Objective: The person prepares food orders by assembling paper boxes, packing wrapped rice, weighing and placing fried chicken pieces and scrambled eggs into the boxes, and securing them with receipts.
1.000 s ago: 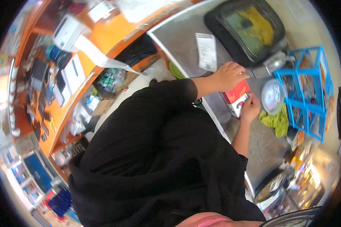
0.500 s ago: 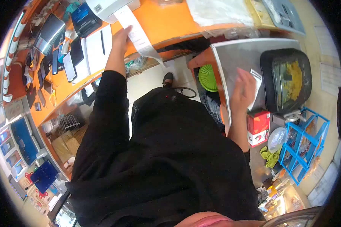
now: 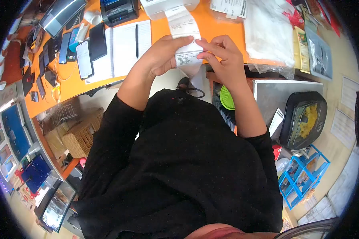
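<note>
Both forearms are extended forward from black sleeves [image 3: 115, 115] over the near edge of the worktop [image 3: 229, 31], wrists turned inward so that the hands almost meet. The paper strip [image 3: 188, 48] is held between them, its lower end hanging past that edge. By the left hand [image 3: 162, 53] the strip is gripped, thumb flat on top and fingers underneath; by the right hand [image 3: 227, 61] its right margin is touched with thumb and index finger, though whether it is pinched cannot be told. Printing is already visible on the strip; its upper end seems not yet detached from the white printer [image 3: 163, 5], seen only partly, farther back.
</note>
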`<state>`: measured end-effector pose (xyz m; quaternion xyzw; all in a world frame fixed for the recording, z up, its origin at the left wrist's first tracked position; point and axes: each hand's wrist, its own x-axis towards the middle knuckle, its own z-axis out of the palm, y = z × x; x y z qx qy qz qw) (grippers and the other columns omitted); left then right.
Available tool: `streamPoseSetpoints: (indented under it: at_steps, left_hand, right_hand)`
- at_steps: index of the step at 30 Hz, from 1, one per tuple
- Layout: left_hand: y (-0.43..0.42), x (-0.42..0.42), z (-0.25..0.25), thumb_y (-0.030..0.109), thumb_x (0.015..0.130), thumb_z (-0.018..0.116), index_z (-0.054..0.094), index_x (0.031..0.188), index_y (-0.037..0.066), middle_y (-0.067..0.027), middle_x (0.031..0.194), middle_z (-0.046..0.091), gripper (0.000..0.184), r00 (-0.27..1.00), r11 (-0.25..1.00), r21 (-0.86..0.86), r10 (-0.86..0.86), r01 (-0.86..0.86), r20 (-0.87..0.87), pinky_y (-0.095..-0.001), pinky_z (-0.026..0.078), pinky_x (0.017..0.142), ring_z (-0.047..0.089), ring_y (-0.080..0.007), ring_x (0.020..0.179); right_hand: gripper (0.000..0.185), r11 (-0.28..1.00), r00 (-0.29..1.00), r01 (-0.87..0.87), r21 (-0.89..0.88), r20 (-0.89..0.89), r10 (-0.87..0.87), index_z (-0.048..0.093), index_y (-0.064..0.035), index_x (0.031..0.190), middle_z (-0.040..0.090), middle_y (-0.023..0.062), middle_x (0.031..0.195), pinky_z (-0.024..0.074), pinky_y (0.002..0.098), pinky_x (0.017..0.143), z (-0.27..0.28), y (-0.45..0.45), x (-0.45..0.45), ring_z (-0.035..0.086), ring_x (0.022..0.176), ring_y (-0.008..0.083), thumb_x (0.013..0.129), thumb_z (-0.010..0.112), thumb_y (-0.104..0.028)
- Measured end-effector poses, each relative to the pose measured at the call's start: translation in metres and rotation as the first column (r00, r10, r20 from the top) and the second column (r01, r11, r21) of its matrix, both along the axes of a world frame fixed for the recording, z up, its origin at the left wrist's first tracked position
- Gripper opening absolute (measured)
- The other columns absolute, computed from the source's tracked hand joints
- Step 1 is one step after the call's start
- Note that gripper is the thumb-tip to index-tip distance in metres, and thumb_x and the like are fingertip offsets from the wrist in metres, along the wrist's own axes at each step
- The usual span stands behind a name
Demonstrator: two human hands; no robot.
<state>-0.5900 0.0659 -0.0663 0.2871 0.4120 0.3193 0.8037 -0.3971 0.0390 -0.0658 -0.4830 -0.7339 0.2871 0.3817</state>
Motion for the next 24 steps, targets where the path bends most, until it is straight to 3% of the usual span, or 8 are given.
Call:
streamPoseSetpoints:
  at_steps: [6,13,16,19,24]
  left_hand:
    - [0.012,-0.007,0.001,0.020,0.096,0.047,0.048,0.123,-0.004,-0.0152,0.111,0.062,0.036,0.997,0.985,-0.171,0.008,0.006,0.081,-0.0357,0.057,0.079,0.066,-0.0244,0.095]
    - [0.012,0.005,-0.003,0.019,0.096,0.045,0.047,0.121,-0.003,-0.0158,0.106,0.062,0.033,0.995,0.972,-0.217,0.090,-0.095,-0.030,-0.0402,0.057,0.075,0.067,-0.0271,0.091]
    - [0.008,0.010,0.004,0.019,0.096,0.045,0.047,0.120,-0.003,-0.0157,0.105,0.062,0.032,0.989,0.977,-0.181,0.094,-0.114,-0.112,-0.0406,0.057,0.074,0.067,-0.0271,0.089]
    - [0.008,0.013,0.001,0.019,0.096,0.045,0.048,0.119,-0.002,-0.0152,0.105,0.062,0.031,0.990,0.977,-0.187,0.086,-0.106,-0.111,-0.0413,0.057,0.072,0.067,-0.0266,0.090]
    - [0.011,0.015,0.003,0.019,0.097,0.044,0.048,0.119,-0.001,-0.0136,0.106,0.062,0.030,0.989,0.962,-0.241,0.109,-0.130,-0.100,-0.0387,0.057,0.075,0.066,-0.0252,0.093]
  right_hand:
    - [0.015,0.986,0.997,-0.031,0.167,0.077,0.018,0.073,-0.0125,0.089,0.056,0.0065,0.083,0.0477,0.0306,0.062,0.007,0.016,-0.013,0.059,0.071,0.0205,0.074,0.071,-0.012]
    - [0.010,0.974,0.994,0.041,0.224,0.090,-0.062,0.070,-0.0086,0.084,0.059,0.0073,0.080,0.0481,0.0336,0.061,0.005,0.014,-0.017,0.061,0.070,0.0245,0.075,0.069,-0.013]
    - [0.011,0.995,0.998,0.028,0.093,0.047,-0.033,0.069,-0.0094,0.085,0.060,0.0048,0.081,0.0473,0.0337,0.057,0.016,0.008,-0.014,0.062,0.070,0.0244,0.077,0.068,-0.017]
    - [0.011,0.998,0.989,0.021,0.059,0.145,-0.030,0.069,-0.0137,0.086,0.062,0.0009,0.085,0.0435,0.0352,0.061,0.013,0.006,-0.007,0.062,0.071,0.0223,0.078,0.067,-0.021]
    - [0.011,0.923,0.941,-0.001,0.386,0.312,-0.129,0.071,-0.0172,0.089,0.065,-0.0046,0.087,0.0366,0.0331,0.070,0.005,0.009,-0.007,0.060,0.074,0.0137,0.080,0.065,-0.017]
